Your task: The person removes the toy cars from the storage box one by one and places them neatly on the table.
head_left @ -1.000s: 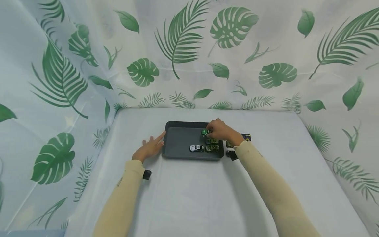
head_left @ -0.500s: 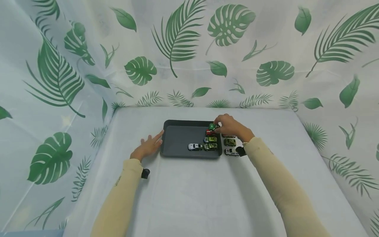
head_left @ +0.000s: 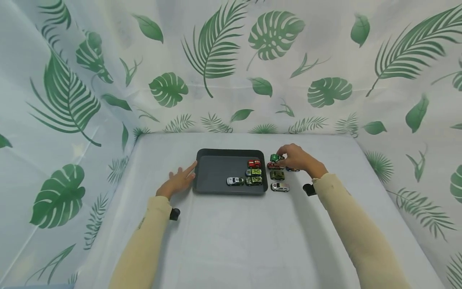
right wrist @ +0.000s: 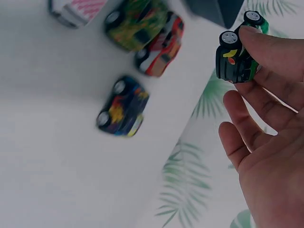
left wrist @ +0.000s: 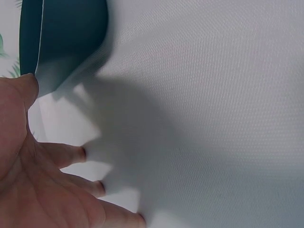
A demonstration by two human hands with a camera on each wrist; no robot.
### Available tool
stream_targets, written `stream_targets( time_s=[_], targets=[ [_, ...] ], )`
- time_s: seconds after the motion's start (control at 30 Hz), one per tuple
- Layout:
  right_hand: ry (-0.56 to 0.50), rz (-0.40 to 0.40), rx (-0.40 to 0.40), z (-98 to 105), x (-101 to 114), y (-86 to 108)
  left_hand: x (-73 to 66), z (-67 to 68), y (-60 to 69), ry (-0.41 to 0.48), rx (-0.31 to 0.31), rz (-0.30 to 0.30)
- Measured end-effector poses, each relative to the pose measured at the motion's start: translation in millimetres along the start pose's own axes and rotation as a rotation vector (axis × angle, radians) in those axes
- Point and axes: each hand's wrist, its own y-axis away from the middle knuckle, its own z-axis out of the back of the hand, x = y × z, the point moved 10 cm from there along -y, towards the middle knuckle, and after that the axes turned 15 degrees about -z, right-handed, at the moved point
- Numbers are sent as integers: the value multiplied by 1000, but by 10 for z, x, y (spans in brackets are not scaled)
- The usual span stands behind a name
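Note:
My right hand (head_left: 297,156) pinches a green toy car (head_left: 276,158) between thumb and fingers, off the table just right of the tray. In the right wrist view the green car's dark side and wheels show between the fingertips. My left hand (head_left: 177,182) has its fingers spread, one of them touching the left rim of the dark grey tray (head_left: 213,172). The tray's right part holds a red toy car (head_left: 254,163), a yellow-green car (head_left: 253,172), a camouflage car (head_left: 254,181) and a white car (head_left: 235,181).
Right of the tray, on the white table (head_left: 231,233), stand a red car (head_left: 275,165), an olive camouflage car (head_left: 277,175), a silver-white car (head_left: 280,187) and a dark blue car (right wrist: 123,107). A leaf-printed curtain (head_left: 231,100) borders the table behind and at the sides.
My right hand has carried the green car from over the tray's right part rightward, past the rim, to above the table. The left hand has stayed at the tray's left rim.

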Motion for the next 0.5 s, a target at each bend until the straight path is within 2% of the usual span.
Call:
stream_targets(
  time_s=[0.3, 0.5],
  targets=[
    [2, -48, -19, 19, -312, 131, 27, -23, 5, -1, 3, -13],
    [54, -101, -30, 9, -523, 169, 6, -12, 4, 0, 0, -9]
  ],
)
